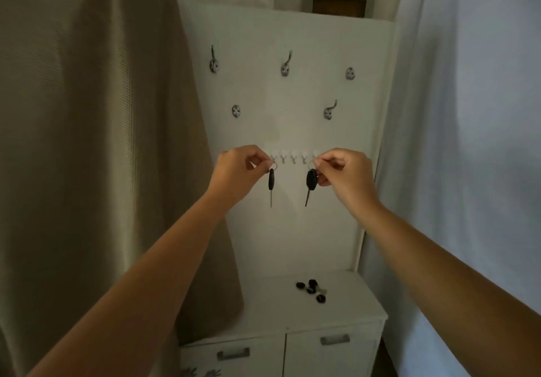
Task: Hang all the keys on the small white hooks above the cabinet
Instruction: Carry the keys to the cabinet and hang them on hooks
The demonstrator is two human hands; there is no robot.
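Note:
A row of small white hooks (293, 157) runs across the white wall panel above the cabinet (295, 312). My left hand (237, 171) pinches the ring of a black-headed key (271, 183) at the leftmost hook; the key hangs straight down. At the right end of the row, my right hand (344, 176) pinches the ring of a second black-headed key (311, 182), whose blade tilts slightly left. Several more black keys (311, 287) lie in a loose pile on the cabinet top.
Metal coat hooks (286, 67) dot the panel above the white hooks. A beige fabric (87, 142) hangs at the left and covers the panel's edge. A pale curtain (468, 142) hangs at the right. The cabinet has two doors with grey handles (334, 339).

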